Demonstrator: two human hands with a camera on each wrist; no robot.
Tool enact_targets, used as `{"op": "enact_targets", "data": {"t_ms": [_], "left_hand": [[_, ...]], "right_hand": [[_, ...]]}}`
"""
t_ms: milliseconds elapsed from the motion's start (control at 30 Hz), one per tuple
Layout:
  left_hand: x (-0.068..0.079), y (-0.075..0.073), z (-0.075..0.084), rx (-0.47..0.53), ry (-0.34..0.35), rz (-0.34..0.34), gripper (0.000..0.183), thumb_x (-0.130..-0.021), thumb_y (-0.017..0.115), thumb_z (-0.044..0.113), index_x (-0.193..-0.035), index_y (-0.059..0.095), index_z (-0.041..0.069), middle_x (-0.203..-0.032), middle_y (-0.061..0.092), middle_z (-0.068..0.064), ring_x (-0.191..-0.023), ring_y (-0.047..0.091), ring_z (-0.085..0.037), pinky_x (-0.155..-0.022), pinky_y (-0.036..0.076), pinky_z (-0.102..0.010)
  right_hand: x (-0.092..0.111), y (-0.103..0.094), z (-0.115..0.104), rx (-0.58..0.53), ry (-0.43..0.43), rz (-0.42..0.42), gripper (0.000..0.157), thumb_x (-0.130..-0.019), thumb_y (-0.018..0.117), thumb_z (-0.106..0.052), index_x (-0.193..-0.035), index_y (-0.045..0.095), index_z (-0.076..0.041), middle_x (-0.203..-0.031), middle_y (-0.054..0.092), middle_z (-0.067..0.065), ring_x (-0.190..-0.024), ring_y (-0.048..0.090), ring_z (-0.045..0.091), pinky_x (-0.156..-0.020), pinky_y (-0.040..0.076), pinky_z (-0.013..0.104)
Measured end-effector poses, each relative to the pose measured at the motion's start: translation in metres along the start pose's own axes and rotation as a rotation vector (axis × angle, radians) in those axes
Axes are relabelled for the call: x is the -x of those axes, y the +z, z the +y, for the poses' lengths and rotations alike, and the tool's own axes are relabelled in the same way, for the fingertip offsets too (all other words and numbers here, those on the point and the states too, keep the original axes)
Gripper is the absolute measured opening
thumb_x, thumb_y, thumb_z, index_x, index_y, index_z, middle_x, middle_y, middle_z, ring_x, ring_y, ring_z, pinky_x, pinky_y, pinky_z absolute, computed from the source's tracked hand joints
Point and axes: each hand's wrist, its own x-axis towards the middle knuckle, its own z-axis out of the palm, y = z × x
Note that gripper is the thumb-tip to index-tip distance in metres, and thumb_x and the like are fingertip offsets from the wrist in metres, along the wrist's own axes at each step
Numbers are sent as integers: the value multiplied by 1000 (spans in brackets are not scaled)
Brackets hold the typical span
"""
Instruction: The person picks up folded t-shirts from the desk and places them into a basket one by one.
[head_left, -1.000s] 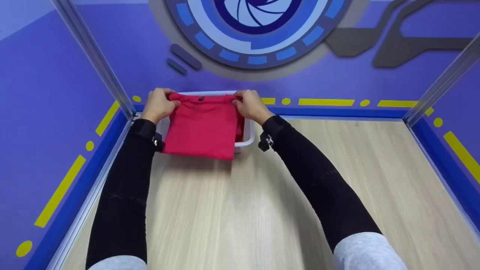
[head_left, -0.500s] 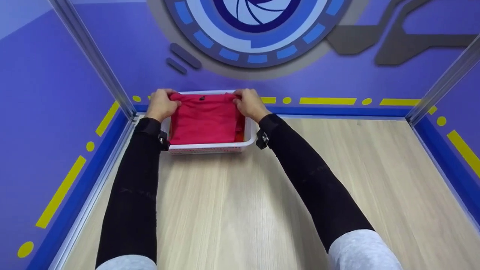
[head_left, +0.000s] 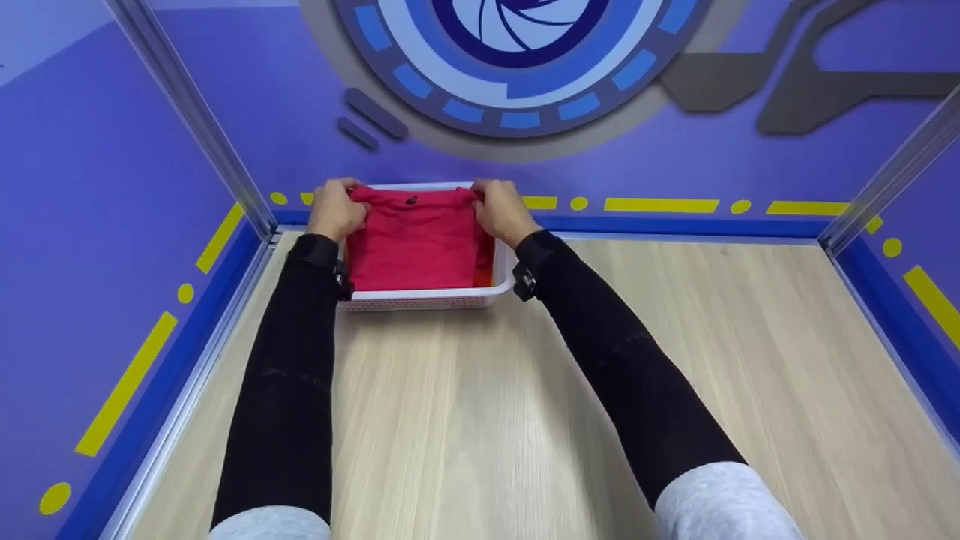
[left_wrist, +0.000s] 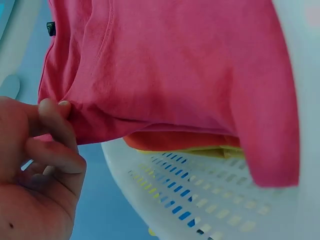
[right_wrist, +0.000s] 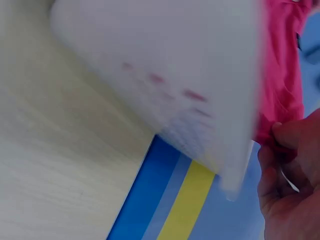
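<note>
A folded red T-shirt (head_left: 416, 247) with a small dark tag at its collar lies inside the white plastic basket (head_left: 420, 295). My left hand (head_left: 337, 211) pinches its far left corner between thumb and fingers, and the cloth is drawn up there in the left wrist view. At the far right corner, my right hand (head_left: 504, 213) pinches the fabric the same way, just above the basket's rim. Beneath the shirt, orange cloth (left_wrist: 165, 140) and a yellow edge of cloth show in the left wrist view.
Standing on the wood-grain table (head_left: 465, 420), the basket is close to the blue printed back wall (head_left: 645, 172). The left wall (head_left: 97, 247) and a metal corner post (head_left: 199, 127) rise near my left arm. Slots pierce the basket's sides.
The shirt's near edge, which hung over the basket's front rim, has dropped inside it. Both hands keep hold of the far corners; the left hand and the shirt have shifted slightly right.
</note>
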Motion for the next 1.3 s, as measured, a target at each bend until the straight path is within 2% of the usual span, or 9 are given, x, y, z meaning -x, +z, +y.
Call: {"op": "enact_targets", "data": {"t_ms": [100,267,400,500,600,767,900,1133,1300], "left_hand": [[-3,6,1,77,-58,-36,49,-105,65,7,-154,63,8,-131,73,-27,-55,71,-8,-57,57,-22],[-7,14,3,122,-85,7,48,-104,62,3,-151,64,10,-118,75,-25,-54,73,-11,-55,62,-26],[-7,19,5,25,-43,69,55,-102,58,6,-157,59,9,-138,72,-28,-101,83,-29,-89,68,-38],[-4,22,7,-54,-5,59,64,-101,57,8,-165,48,6,-159,59,-29,-144,63,-40,-121,52,-47],[0,25,8,-100,41,16,59,-103,57,9,-162,51,4,-164,54,-28,-156,49,-43,-130,41,-52],[13,25,13,-132,167,-82,38,-107,58,11,-142,71,3,-142,70,-23,-124,64,-36,-112,50,-48],[28,26,17,-160,247,-153,30,-105,61,8,-129,77,1,-131,75,-20,-120,67,-34,-110,51,-48],[61,32,19,-232,319,-185,20,-102,65,9,-112,81,5,-118,77,-16,-114,68,-33,-107,55,-50],[83,29,18,-322,299,-249,14,-103,72,18,-105,82,8,-108,78,-14,-105,69,-33,-101,57,-51]], "right_hand": [[1,3,1,45,10,21,27,-108,65,-8,-132,77,-4,-129,80,19,-126,74,37,-113,57,46],[-3,5,-1,63,0,24,30,-108,62,-6,-135,75,-1,-132,78,21,-128,73,38,-115,56,45],[-5,5,-1,82,6,-3,39,-108,59,-4,-147,67,-2,-142,73,21,-136,69,39,-120,53,43],[-1,3,2,131,-7,-34,45,-107,59,-2,-151,62,-3,-149,67,23,-141,63,43,-124,49,45],[6,0,8,174,-49,-40,40,-105,57,0,-143,68,-1,-143,69,25,-137,62,47,-124,48,49],[16,-6,25,173,-154,1,29,-102,59,1,-125,77,3,-124,77,24,-125,67,48,-116,50,52],[29,-11,27,151,-216,-13,25,-102,62,-3,-119,79,4,-120,78,23,-120,69,44,-114,49,51],[59,-16,10,71,-274,-134,23,-105,63,-8,-116,81,1,-114,78,19,-111,71,37,-106,57,48],[76,-15,-7,43,-343,-266,21,-108,66,-13,-114,83,-2,-112,80,16,-108,72,32,-104,59,45]]}}
